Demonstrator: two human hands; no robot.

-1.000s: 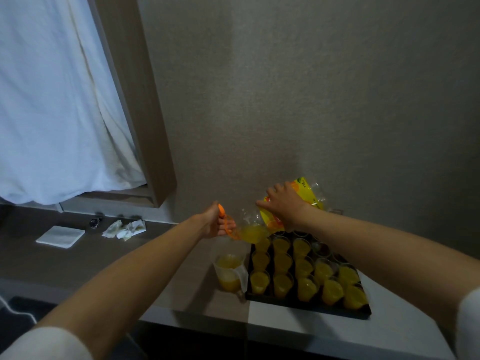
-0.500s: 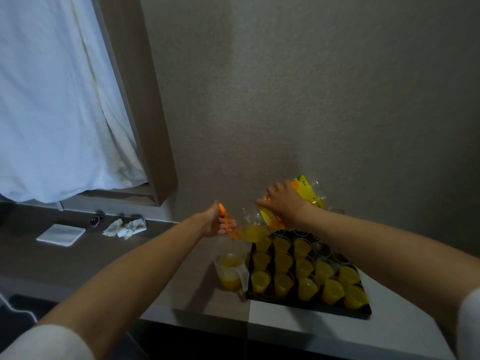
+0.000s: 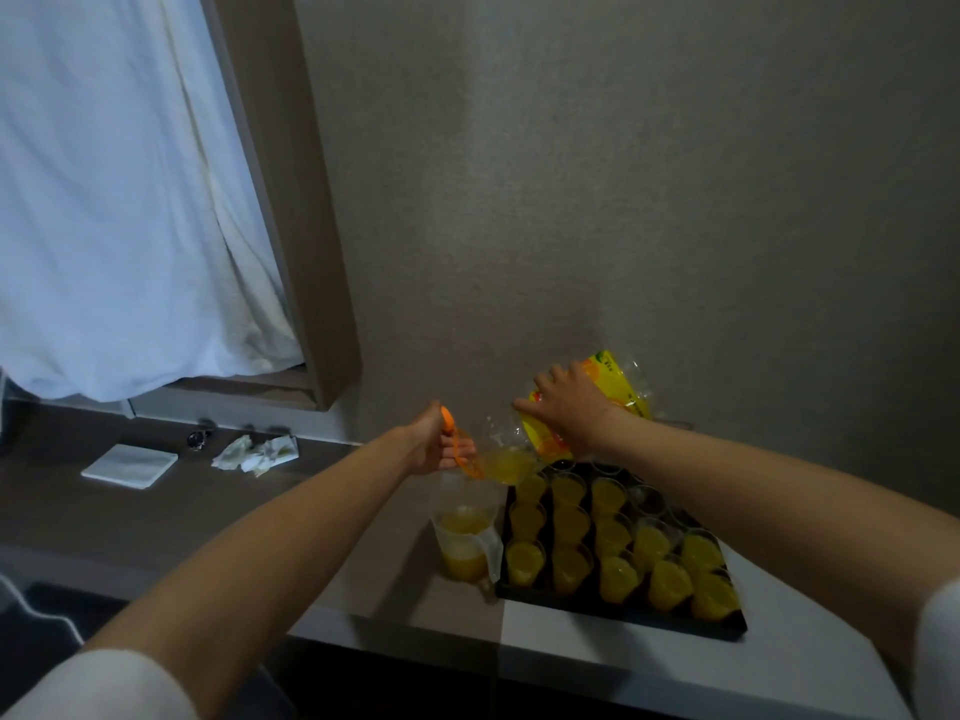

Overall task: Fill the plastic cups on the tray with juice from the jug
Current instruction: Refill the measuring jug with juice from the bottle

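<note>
The tray of cups sits at 5 o'clock on the counter; a jug stands touching its 9 o'clock edge, napkins far toward 9.

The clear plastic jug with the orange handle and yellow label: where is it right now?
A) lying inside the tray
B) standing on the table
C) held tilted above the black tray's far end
C: both hands hold the clear plastic jug with the orange handle and yellow label tipped in the air over the black tray of cups.

Brown counter carrying tray and napkins

Black tray of cups is sitting beside a measuring jug; folded napkin and crumpled tissues are lying leftward.
</note>
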